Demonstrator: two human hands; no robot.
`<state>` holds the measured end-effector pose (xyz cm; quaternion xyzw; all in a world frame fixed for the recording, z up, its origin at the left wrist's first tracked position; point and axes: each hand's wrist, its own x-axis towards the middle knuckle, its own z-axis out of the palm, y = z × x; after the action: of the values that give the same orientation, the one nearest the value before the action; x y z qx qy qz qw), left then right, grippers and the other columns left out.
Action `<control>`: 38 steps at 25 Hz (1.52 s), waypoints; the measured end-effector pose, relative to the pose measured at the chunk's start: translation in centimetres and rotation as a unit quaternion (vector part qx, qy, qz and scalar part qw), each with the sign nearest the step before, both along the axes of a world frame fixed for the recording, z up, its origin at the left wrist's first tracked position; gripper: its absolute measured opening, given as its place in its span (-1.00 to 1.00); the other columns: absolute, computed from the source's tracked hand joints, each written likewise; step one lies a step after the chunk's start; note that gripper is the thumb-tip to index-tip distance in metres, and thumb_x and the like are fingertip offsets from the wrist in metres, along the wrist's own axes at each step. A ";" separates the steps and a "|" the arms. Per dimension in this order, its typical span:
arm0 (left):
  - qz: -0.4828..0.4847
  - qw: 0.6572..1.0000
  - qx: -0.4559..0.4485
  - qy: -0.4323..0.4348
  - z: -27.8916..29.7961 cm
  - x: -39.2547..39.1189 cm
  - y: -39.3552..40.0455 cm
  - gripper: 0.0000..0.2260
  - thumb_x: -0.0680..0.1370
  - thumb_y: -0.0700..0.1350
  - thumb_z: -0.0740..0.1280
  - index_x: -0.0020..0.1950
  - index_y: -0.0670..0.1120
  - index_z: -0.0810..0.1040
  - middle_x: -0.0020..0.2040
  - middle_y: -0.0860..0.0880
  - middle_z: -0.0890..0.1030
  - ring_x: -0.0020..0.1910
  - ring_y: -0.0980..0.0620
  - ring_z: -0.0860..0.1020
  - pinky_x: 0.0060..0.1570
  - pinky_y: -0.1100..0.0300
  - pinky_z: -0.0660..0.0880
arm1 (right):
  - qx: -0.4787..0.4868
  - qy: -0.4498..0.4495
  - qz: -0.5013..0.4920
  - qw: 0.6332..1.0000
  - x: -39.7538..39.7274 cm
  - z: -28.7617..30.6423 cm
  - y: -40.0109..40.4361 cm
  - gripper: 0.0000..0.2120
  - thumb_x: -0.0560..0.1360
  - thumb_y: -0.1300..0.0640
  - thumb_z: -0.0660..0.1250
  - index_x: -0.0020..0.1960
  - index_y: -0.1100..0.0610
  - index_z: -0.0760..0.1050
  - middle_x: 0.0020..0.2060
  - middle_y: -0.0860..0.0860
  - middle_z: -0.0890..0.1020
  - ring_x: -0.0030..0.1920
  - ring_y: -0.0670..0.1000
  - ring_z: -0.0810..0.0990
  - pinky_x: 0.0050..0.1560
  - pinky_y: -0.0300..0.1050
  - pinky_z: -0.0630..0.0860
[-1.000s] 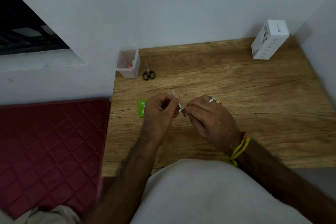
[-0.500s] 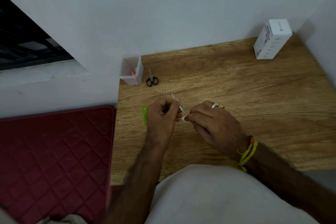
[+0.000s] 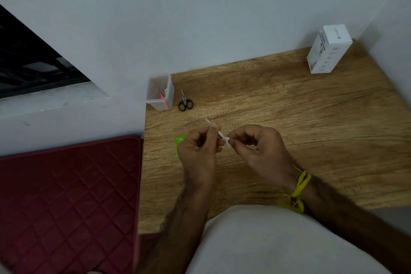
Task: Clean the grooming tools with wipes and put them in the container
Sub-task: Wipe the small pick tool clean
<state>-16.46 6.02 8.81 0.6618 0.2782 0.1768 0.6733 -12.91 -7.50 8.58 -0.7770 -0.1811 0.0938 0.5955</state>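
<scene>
His left hand (image 3: 198,151) pinched a thin tool (image 3: 214,129) pointing to eleven o'clock; his right hand (image 3: 255,151) pinched a wipe (image 3: 227,140) round it — best drawn slowly, tip to base.

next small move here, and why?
Probably draw the wipe, pinched by the right hand, along the thin tool that the left hand holds. The tool's far tip juts out uncovered; the container and scissors wait behind.
</scene>
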 end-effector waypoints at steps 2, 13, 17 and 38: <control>-0.013 1.000 -0.014 0.009 0.0 -0.2 -0.2 -0.84 0.57 -0.19 0.41 -0.14 -0.24 0.69 -0.31 -0.17 0.67 -0.35 0.06 0.58 -0.28 0.17 0.56 | 0.050 0.065 -0.002 0.997 0.3 0.0 -0.2 -0.93 0.51 0.28 0.45 -0.07 0.14 0.68 -0.24 0.01 0.71 -0.18 0.01 0.68 -0.10 -0.05 0.62; -0.039 0.998 0.025 -0.031 0.2 -0.8 0.6 -0.61 0.50 -0.30 0.47 0.30 -0.13 0.53 -0.17 -0.12 0.72 -0.12 -0.02 0.71 -0.09 0.12 0.66 | 0.116 0.201 0.018 0.972 0.5 0.7 -1.0 -0.95 0.50 0.34 0.44 -0.06 0.26 0.67 -0.17 0.13 0.74 -0.15 0.03 0.72 -0.07 -0.15 0.65; -0.172 0.940 0.296 -0.007 -0.5 -1.4 2.4 -0.79 0.51 -0.18 0.48 0.14 -0.04 0.68 -0.04 0.11 0.66 -0.02 0.17 0.62 -0.03 0.15 0.61 | 0.097 0.232 0.013 0.968 1.3 1.1 -1.7 -0.89 0.49 0.35 0.44 0.00 0.35 0.65 -0.13 0.22 0.73 -0.16 0.05 0.70 -0.07 -0.15 0.66; -0.173 0.982 -0.006 0.070 1.4 -1.4 -1.3 -0.89 0.53 -0.32 0.42 -0.05 -0.12 0.66 -0.34 -0.08 0.68 -0.38 0.06 0.60 -0.35 0.27 0.53 | -0.186 -0.323 -0.097 0.923 1.5 -1.3 -0.9 -0.89 0.53 0.25 0.36 0.03 0.21 0.64 -0.08 0.06 0.66 -0.03 0.09 0.61 0.07 -0.12 0.43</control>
<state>-17.89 4.74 10.22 0.7068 0.2067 0.0097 0.6765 -11.40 -8.44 7.26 -0.8758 -0.2665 -0.1883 0.3558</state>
